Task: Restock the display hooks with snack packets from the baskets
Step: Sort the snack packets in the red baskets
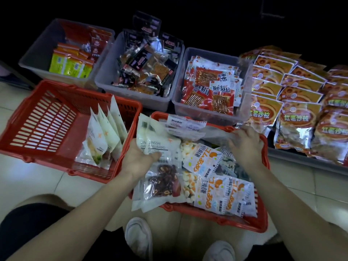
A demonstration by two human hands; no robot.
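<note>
A red basket (262,210) in front of me is full of snack packets, several of them white with orange print (222,194). My left hand (140,159) grips a stack of white packets (158,146) with clear windows that show dark dried fruit (162,180), at the basket's left side. My right hand (244,144) reaches into the far side of the same basket, its fingers curled on a clear packet (216,135). A second red basket (47,117) at the left holds several upright white packets (105,129). No display hooks are in view.
Three clear bins stand behind the baskets: yellow and red packets (69,63), dark packets (145,66), red strip-snack packets (211,85). Orange bags (297,117) lie stacked on a low ledge at the right. My white shoes (138,240) stand on the tiled floor below.
</note>
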